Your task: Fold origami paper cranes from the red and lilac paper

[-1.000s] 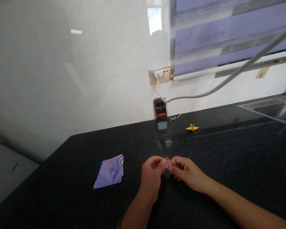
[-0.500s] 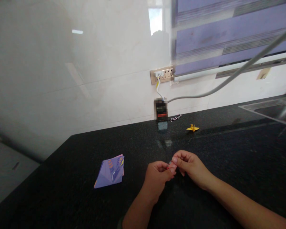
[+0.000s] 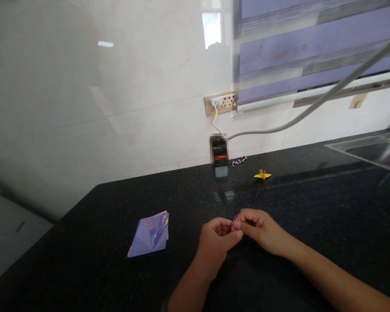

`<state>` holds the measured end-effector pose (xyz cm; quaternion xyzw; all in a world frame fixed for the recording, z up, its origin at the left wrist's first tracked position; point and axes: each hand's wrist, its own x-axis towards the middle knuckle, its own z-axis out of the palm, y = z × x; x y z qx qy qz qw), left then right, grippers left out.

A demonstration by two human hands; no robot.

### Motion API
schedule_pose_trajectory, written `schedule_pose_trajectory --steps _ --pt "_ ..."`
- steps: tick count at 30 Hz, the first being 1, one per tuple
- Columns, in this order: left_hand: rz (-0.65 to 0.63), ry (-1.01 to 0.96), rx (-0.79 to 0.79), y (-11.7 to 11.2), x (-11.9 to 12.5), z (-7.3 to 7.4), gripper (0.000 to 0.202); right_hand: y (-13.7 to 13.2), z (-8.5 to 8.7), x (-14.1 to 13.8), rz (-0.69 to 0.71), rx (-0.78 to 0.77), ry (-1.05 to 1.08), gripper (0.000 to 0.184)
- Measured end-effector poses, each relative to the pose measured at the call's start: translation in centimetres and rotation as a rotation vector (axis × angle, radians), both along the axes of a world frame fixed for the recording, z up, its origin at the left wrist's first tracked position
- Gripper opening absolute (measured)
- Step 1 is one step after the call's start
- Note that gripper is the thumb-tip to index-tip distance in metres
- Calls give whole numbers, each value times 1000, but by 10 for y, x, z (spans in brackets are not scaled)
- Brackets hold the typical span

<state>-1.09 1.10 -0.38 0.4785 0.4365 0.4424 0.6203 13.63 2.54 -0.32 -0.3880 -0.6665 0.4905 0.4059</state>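
Note:
A small red and pinkish piece, apparently folded paper (image 3: 236, 218), is pinched between my fingertips just above the dark counter. My left hand (image 3: 216, 240) closes on its near side with thumb and fingers. From the right, my right hand (image 3: 263, 229) pinches it too, its thumb close to the left fingertips. Most of the piece is hidden by the fingers, so its full shape does not show. Beyond the hands, a yellow origami crane (image 3: 262, 175) rests on the counter. A stack of purple patterned paper (image 3: 151, 234) lies left of my hands.
A phone-like device with a blurred screen (image 3: 219, 149) leans on the wall, with a string of beads (image 3: 239, 161) beside it. Above are a wall socket (image 3: 221, 102) with a white cable and a grey hose (image 3: 279, 128). A sink rim (image 3: 351, 156) is at the right.
My right hand has dropped slightly and its fingers have shifted around the red paper. More of the red paper now shows above the fingertips. The left hand has hardly moved.

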Motion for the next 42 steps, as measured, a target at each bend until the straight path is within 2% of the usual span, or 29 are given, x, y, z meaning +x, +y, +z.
schedule_pose_trajectory --steps 5,11,18,22,25,29,32,36,42 --pt "29 -50 -35 1 -4 3 18 -1 1 -1 55 -76 34 29" --pt "87 9 52 0 -3 2 15 -5 -2 -8 1 -130 215 18" --pt "2 19 106 -4 2 1 11 -5 -4 -7 -22 -160 258 24" --pt "21 -8 58 -4 2 4 14 -4 -1 -6 -36 -146 207 34" --pt "114 -72 -23 -2 0 4 17 -4 -3 -8 -67 -144 197 23" --pt "159 -135 -68 1 -1 4 19 -3 -6 -11 -90 -172 213 26" --pt "132 -92 2 2 -1 3 22 -2 -6 -12 -128 -156 244 22" --pt "167 10 171 1 0 1 32 -2 -6 -10 -145 -134 260 20" --pt "192 124 270 0 -1 -1 18 1 -11 -8 -152 -58 158 17"
